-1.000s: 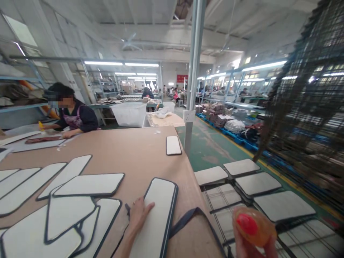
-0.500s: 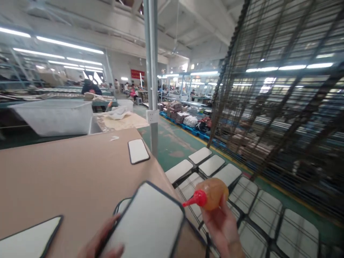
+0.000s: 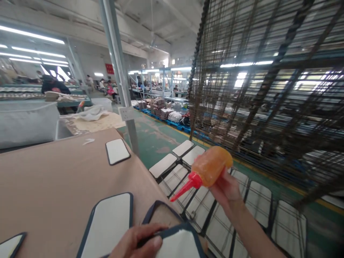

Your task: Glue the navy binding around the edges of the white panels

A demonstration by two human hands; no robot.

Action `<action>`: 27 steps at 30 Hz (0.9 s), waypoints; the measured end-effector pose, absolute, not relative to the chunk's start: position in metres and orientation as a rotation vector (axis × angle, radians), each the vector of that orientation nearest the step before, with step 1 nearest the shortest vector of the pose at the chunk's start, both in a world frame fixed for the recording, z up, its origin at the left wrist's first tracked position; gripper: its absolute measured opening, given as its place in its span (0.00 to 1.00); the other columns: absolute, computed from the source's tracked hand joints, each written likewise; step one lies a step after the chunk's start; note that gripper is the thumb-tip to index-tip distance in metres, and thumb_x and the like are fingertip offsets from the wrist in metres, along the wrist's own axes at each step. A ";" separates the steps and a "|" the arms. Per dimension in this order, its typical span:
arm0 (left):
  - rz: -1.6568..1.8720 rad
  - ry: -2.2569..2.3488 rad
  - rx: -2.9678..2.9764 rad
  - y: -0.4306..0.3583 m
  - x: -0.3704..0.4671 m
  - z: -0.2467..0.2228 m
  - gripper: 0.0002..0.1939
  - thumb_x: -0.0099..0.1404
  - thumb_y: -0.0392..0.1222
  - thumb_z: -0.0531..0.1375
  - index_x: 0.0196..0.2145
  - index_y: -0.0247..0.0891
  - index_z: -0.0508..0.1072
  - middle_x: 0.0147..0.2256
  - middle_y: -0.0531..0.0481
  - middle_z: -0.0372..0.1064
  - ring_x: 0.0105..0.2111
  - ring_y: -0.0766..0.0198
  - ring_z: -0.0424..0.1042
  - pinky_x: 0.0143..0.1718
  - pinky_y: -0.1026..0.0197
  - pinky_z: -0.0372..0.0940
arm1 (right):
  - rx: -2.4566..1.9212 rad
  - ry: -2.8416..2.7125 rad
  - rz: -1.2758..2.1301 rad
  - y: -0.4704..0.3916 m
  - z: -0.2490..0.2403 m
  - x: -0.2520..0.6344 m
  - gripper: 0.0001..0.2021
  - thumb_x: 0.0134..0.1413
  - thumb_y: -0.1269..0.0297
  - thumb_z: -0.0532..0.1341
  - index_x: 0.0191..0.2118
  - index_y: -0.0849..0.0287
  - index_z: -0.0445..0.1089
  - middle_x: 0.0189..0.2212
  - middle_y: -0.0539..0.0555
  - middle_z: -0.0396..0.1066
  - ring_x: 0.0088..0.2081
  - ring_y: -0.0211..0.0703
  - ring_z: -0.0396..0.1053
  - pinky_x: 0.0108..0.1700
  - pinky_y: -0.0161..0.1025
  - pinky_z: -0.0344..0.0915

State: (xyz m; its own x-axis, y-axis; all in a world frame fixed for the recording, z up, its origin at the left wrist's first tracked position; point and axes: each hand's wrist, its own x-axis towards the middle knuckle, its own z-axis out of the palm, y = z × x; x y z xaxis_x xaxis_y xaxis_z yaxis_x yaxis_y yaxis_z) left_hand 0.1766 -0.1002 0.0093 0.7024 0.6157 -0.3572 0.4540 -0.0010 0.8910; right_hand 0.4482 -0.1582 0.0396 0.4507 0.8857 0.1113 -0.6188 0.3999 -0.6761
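In my right hand (image 3: 227,186) is a squeeze bottle (image 3: 212,166) of amber liquid, its red nozzle (image 3: 185,186) tilted down and to the left. At the bottom of the view my left hand (image 3: 141,240) grips the edge of a white panel (image 3: 178,245) with a dark border, much of it cut off by the frame. The nozzle tip is above this panel, apart from it. Just behind the panel a dark strip (image 3: 161,206) forms a loop at the table edge. To the left, another dark-edged white panel (image 3: 110,222) lies on the brown table (image 3: 61,175).
More bordered panels lie at the table's far corner (image 3: 117,151) and lower left (image 3: 12,245). Right of the table, rows of white panels (image 3: 259,200) rest on a rack, with a raised wire mesh (image 3: 242,82) behind. A metal post (image 3: 118,71) and a plastic bin (image 3: 27,122) stand beyond.
The view has swung right. The panel in my left hand has moved down and right, uncovering the panel lying behind it. The bottle has risen, its nozzle pointing more steeply down.
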 end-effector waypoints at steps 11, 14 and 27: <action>-0.049 0.451 2.081 -0.077 0.208 0.100 0.17 0.61 0.49 0.56 0.37 0.35 0.80 0.28 0.51 0.71 0.31 0.61 0.65 0.33 0.68 0.57 | -0.637 -0.773 1.037 -0.182 0.076 0.480 0.35 0.21 0.57 0.73 0.45 0.59 0.72 0.40 0.58 0.76 0.43 0.56 0.72 0.51 0.56 0.61; -0.116 0.427 2.090 -0.083 0.211 0.109 0.17 0.62 0.47 0.56 0.39 0.35 0.80 0.27 0.51 0.70 0.30 0.62 0.63 0.32 0.68 0.57 | -0.673 -0.806 1.087 -0.185 0.074 0.482 0.37 0.19 0.57 0.73 0.45 0.60 0.71 0.39 0.59 0.75 0.42 0.54 0.72 0.49 0.54 0.63; -0.182 0.356 2.016 -0.095 0.215 0.111 0.18 0.62 0.50 0.57 0.37 0.32 0.79 0.26 0.51 0.65 0.27 0.67 0.58 0.27 0.67 0.52 | -0.497 -1.039 1.265 -0.186 0.074 0.491 0.32 0.27 0.58 0.74 0.46 0.49 0.70 0.39 0.51 0.76 0.42 0.50 0.73 0.45 0.46 0.70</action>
